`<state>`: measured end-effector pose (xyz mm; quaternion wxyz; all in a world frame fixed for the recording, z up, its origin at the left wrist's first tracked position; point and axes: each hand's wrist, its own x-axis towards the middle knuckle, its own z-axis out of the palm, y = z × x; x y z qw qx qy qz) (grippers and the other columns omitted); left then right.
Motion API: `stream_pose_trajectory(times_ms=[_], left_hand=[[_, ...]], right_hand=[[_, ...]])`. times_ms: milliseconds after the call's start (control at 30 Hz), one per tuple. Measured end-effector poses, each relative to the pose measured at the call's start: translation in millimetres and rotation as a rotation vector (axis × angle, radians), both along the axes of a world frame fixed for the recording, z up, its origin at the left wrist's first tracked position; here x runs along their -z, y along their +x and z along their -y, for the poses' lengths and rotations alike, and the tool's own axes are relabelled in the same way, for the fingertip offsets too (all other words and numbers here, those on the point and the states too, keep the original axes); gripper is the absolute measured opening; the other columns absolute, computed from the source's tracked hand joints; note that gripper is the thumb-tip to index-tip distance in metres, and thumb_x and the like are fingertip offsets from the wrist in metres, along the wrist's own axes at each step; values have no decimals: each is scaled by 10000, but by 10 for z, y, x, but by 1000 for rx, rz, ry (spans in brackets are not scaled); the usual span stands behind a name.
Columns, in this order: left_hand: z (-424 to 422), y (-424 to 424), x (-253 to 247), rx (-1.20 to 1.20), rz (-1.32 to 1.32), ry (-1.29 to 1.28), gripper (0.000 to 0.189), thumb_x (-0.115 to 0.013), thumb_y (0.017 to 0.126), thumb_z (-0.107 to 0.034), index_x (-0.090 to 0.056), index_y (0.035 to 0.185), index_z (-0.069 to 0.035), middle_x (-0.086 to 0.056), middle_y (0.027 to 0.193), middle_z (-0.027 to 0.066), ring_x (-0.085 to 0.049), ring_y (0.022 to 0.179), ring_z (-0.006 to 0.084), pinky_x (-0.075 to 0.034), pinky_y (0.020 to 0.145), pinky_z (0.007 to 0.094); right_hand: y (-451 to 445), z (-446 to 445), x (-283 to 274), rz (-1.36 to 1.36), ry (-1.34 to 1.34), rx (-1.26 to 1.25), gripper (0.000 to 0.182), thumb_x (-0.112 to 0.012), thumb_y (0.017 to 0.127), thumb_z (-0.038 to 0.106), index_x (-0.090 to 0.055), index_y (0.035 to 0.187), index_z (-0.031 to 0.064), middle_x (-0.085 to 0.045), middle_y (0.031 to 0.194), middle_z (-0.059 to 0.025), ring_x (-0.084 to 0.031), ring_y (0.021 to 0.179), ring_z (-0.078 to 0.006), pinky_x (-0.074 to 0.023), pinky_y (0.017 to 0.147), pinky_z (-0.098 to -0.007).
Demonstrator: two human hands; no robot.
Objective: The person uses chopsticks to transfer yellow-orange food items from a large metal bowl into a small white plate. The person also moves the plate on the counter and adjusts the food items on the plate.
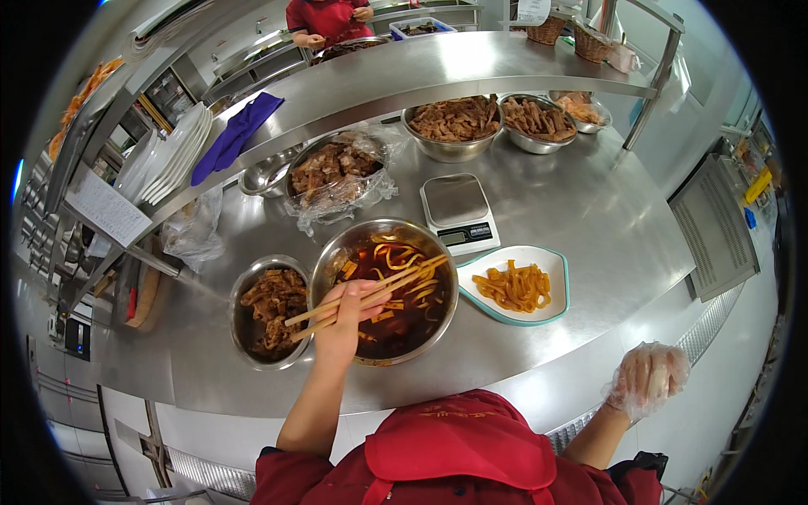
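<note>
Over a steel bowl (386, 361) of dark red broth, my left hand (348, 309) is bare and closed around a pair of wooden chopsticks (404, 276). Their tips reach wide noodles (398, 257) near the bowl's far right side. Square orange-yellow pieces also lie in the broth. My right hand (650, 377) wears a clear plastic glove and hangs off the table's front edge, fingers curled; whether it holds anything does not show. A teardrop-shaped white dish (555, 271) with a teal rim holds cooked noodle-like strips (512, 287). Left of the broth stands a smaller bowl of cooked meat (274, 309).
A digital scale (456, 201) stands behind the dish. Farther back are bowls of meat (454, 123), one partly wrapped in plastic film (341, 205). A steel shelf (442, 63) crosses above, bearing stacked white plates (180, 154) and a purple cloth (237, 136). A person (328, 22) stands beyond.
</note>
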<state>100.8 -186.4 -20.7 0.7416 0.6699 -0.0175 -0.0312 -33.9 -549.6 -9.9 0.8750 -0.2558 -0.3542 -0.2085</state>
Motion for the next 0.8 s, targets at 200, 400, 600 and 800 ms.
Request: stream_pose_trajectory(times_ms=[200, 400, 600, 800], left_hand=[[-39, -82, 351, 124, -68, 241, 252, -415, 892, -191, -534, 980, 13, -587, 967, 105, -603, 840, 195, -491, 698, 248], [67, 5, 734, 85, 33, 304, 253, -405, 895, -190, -531, 938, 26, -584, 921, 125, -608, 812, 219, -502, 694, 269], [-120, 147, 698, -117, -221, -81, 282, -385, 899, -224, -519, 912, 24, -589, 883, 163, -617, 790, 258, -512, 670, 290], [-308, 171, 689, -52, -321, -187, 275, -379, 898, -228, -521, 945, 3, -589, 906, 168, -607, 843, 287, -511, 683, 310]], right_hand=[[135, 116, 94, 101, -148, -188, 80, -480, 811, 116, -493, 742, 154, -600, 607, -96, -613, 508, -218, -497, 491, -325], [178, 36, 77, 94, -120, -195, 78, -488, 799, 99, -494, 742, 151, -600, 621, -108, -616, 520, -221, -498, 488, -333], [107, 39, 102, 64, -114, -168, 85, -489, 806, 107, -490, 733, 152, -590, 578, -97, -606, 485, -210, -494, 450, -314], [65, -12, 100, 37, -80, -91, 96, -474, 815, 99, -468, 735, 151, -590, 574, -88, -603, 474, -202, -501, 449, -302]])
